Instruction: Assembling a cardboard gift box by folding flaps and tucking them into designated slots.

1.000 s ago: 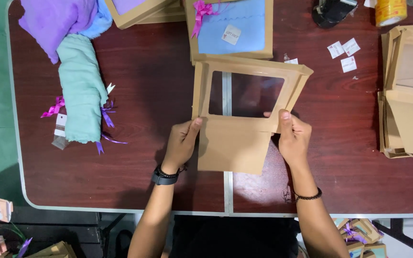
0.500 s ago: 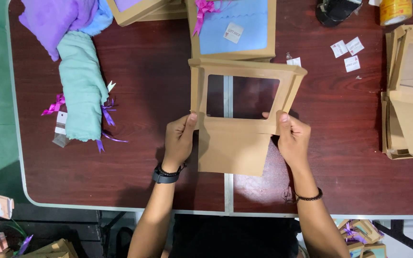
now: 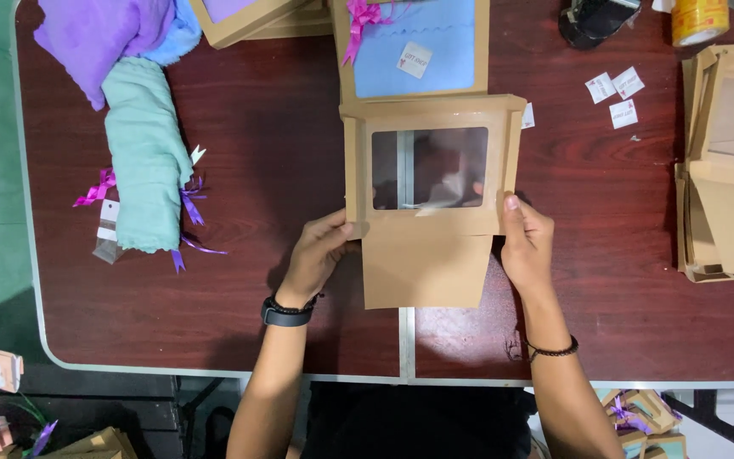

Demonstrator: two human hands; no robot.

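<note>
Brown cardboard window box [image 3: 429,204], still flat-ish, sits dead centre of the frame on the dark wood table [image 3: 282,110], its clear window toward the top and plain flap hanging toward the bottom edge. Left hand [image 3: 320,255] pinches the lower-left corner, right hand [image 3: 527,242] grips the lower-right edge, so both are equally close, with the box stretching up and away from them.

The stack of flat cardboard boxes [image 3: 728,170] ran off the table's right edge of view. The yellow tape roll [image 3: 699,19] and dark object [image 3: 596,20] were cropped at the top edge.
</note>
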